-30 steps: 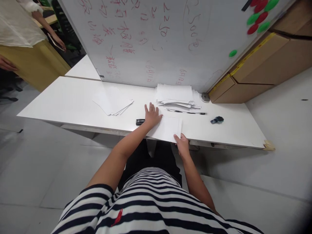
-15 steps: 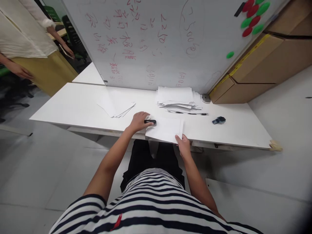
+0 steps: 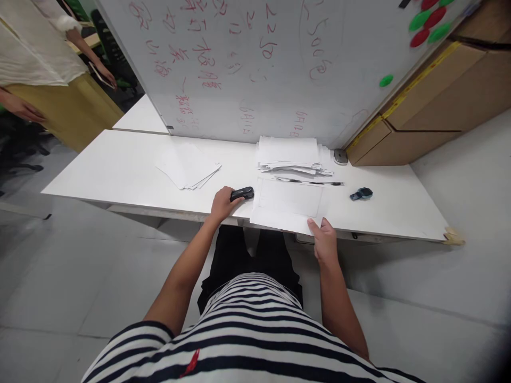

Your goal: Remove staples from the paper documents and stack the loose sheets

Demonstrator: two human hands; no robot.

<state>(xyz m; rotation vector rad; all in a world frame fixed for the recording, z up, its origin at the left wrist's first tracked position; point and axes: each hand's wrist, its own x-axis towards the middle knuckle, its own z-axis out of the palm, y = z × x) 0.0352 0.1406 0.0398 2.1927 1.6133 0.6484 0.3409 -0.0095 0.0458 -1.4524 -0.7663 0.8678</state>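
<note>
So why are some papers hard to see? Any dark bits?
In the head view, the fanned papers fade into the white table; the black stapler stands out there; in the head view, shadow lies under the table's right side and the bottom-right corner goes dark.

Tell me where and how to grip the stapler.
Probably best by its left end, from the left, as the left hand does: the stapler is long and narrow, its free end pointing right toward the paper in the right hand.

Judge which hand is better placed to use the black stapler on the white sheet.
Probably the left hand: it holds the black stapler beside the left edge of the white sheet. The right hand grips its near right corner, seemingly better for steadying it.
</note>
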